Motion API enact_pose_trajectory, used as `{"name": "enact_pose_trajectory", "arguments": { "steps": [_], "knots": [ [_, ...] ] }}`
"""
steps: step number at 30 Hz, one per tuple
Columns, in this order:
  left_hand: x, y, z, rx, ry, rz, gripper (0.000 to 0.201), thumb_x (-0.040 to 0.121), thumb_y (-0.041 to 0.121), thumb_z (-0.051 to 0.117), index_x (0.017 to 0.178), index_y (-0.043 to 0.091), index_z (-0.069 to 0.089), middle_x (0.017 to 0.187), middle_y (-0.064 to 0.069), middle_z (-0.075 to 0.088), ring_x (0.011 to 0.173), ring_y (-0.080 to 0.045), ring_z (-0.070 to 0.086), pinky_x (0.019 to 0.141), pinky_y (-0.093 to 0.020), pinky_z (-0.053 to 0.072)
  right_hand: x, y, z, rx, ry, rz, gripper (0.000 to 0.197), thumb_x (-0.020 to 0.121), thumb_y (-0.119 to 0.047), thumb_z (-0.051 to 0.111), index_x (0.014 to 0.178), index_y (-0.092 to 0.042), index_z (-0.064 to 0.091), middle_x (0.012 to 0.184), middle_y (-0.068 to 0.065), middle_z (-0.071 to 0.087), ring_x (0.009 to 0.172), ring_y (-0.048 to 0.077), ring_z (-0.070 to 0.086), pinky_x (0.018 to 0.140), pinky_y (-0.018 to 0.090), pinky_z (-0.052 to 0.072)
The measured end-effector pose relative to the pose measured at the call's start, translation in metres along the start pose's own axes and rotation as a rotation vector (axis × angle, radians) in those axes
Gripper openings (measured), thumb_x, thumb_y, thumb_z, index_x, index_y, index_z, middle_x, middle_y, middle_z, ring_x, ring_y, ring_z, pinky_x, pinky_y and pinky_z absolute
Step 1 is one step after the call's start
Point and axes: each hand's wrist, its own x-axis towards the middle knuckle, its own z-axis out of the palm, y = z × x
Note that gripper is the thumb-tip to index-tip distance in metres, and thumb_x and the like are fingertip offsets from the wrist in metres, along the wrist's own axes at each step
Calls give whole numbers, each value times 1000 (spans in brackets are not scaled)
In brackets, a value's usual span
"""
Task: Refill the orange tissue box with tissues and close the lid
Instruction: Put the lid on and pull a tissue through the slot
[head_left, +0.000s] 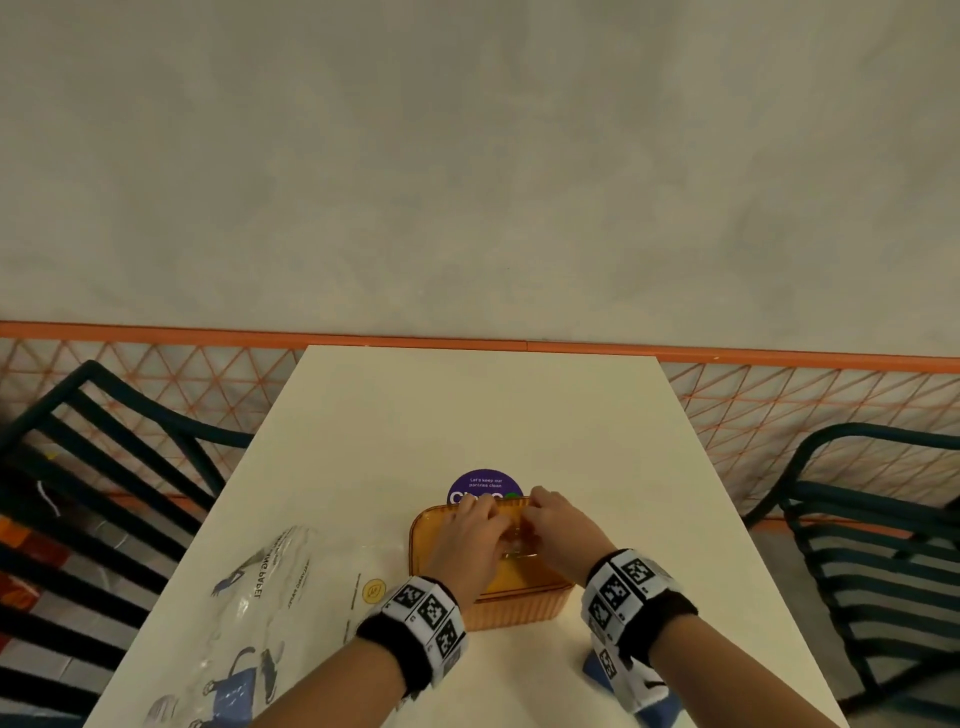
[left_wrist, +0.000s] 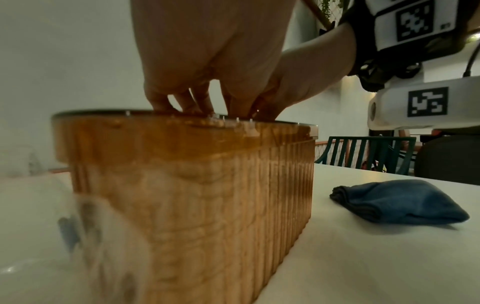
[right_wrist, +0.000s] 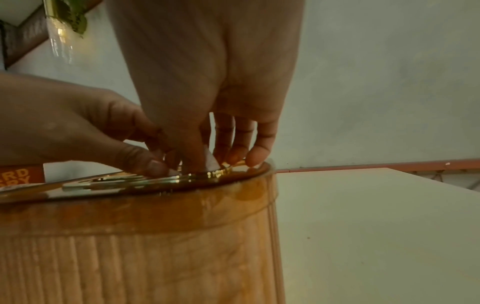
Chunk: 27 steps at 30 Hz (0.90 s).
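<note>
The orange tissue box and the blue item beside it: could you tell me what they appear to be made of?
The orange tissue box looks like translucent glossy plastic: its ribbed walls show the pale contents and its lid reflects light. The blue item seems a soft folded cloth, matte with layered edges; the fibre is unclear.

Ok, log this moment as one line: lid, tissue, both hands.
lid: on orange tissue box | tissue: corner poking through lid slot | left hand: fingertips at slot | right hand: pinching tissue | blue cloth: on table, untouched
</note>
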Motion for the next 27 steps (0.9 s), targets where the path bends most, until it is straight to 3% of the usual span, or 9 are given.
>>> {"name": "enact_pose_trajectory", "arguments": {
  "steps": [5,7,10,15,21,24,27],
  "knots": [
    [5,-7,3,-179,-35,38,17,96,22,45,104,14,57,116,4,52,108,-16,43,93,-28,41,-1,5,0,141,10,-18,18,90,-2,45,104,0,56,114,12,51,97,29,55,78,28,41],
    [5,-12,-1,-238,-70,64,16,94,22,48,102,12,58,113,4,53,106,-15,42,93,-28,40,-3,6,-2,154,-4,-46,17,90,-3,46,103,2,56,114,13,51,99,29,55,76,23,38],
    [5,-20,-7,-109,-141,145,26,92,32,50,107,12,58,122,4,46,111,-16,40,94,-28,41,-4,7,-6,140,-40,-104,27,92,-8,46,115,1,56,123,13,49,110,26,50,86,22,36],
    [7,-36,-25,94,-189,181,30,95,36,46,100,10,61,126,0,42,114,-18,40,93,-36,45,-2,9,-5,46,-85,-64,27,96,-14,41,117,-3,53,129,9,41,105,27,54,93,30,45],
    [1,-49,-36,60,-318,178,33,94,37,49,113,13,62,131,1,37,118,-17,38,97,-33,43,0,11,-13,-11,-151,-86,30,96,-16,40,120,-3,52,133,8,38,108,28,53,94,31,42],
    [1,-51,-32,-66,-267,109,27,95,29,50,103,7,62,120,0,42,108,-17,43,92,-28,41,0,12,-15,-8,-153,-65,29,97,-15,40,119,-2,53,128,10,42,111,27,51,93,29,40],
    [1,-49,-31,-233,-197,14,25,94,27,53,97,4,60,103,4,40,89,-13,45,79,-21,38,-3,14,-18,20,-127,-23,27,97,-17,39,115,-1,53,114,10,48,108,27,52,85,27,38]
  ]
}}
